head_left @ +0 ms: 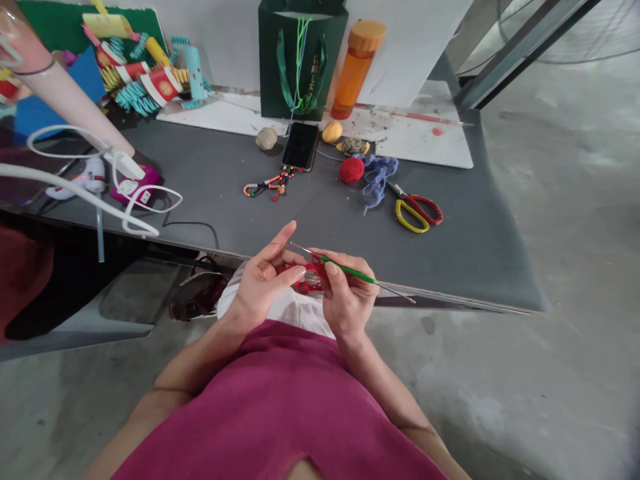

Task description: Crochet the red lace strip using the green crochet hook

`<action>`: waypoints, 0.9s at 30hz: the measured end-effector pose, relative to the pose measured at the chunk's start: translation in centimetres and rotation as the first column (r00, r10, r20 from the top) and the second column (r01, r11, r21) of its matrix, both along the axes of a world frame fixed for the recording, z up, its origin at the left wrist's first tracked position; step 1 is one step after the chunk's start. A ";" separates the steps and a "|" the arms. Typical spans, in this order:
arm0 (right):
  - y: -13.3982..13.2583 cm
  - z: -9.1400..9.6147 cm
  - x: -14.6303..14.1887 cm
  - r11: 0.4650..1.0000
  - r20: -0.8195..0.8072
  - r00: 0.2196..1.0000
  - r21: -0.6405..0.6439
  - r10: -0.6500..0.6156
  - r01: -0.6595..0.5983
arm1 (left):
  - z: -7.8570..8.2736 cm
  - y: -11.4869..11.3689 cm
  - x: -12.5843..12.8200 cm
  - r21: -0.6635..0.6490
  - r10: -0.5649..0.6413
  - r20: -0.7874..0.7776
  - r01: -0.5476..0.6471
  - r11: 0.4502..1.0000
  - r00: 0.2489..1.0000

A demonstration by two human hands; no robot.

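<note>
My right hand (350, 291) grips a crochet hook (356, 272) with a green handle, its thin metal end pointing up and left. Pinched in my left hand (267, 277) is a small piece of red crochet work (311, 285), partly hidden by my fingers and reaching across to my right hand. The left index finger is raised, and a fine red thread appears to run over it. Farther back on the table lies a red ball of yarn (351, 170), beside a tangle of blue yarn (380, 177). Scissors (419, 212) with one red and one yellow handle rest nearby.
A phone (301, 145) with a beaded strap (267, 185) lies mid-table, between a beige yarn ball (267, 138) and a yellow one (332, 131). Behind stand a green paper bag (303, 63) and an orange bottle (356, 73). White cables (100, 190) cross the left side.
</note>
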State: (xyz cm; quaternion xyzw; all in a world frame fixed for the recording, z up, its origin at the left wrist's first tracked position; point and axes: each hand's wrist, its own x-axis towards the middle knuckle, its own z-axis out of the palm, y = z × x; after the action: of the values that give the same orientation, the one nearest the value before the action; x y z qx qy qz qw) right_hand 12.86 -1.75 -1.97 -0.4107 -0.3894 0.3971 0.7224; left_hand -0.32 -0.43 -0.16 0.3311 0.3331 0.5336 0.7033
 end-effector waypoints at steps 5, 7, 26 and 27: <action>0.2 0.3 0.0 0.986 -0.155 0.982 -0.113 0.106 -0.124 | 0.0 0.0 -0.1 0.000 -0.019 0.007 0.019 1.000 1.000; 0.3 0.3 0.2 0.978 -0.154 0.978 -0.131 0.139 -0.160 | 0.1 0.1 -0.1 -0.006 -0.020 0.007 0.020 1.000 1.000; 1.1 0.2 1.2 0.902 -0.288 0.892 -0.153 0.349 -0.403 | 0.3 0.0 -0.5 -0.014 -0.015 -0.017 0.014 1.000 1.000; 1.1 0.3 1.2 0.903 -0.277 0.896 -0.158 0.348 -0.400 | 0.2 0.0 -0.5 -0.011 -0.015 -0.021 0.015 1.000 1.000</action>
State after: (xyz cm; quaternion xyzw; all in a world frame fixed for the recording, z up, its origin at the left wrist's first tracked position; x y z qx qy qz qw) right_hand 14.04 -0.64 -1.71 -0.3503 -0.3263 0.6153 0.6263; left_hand -0.86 -0.39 0.08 0.3353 0.3407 0.5231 0.7056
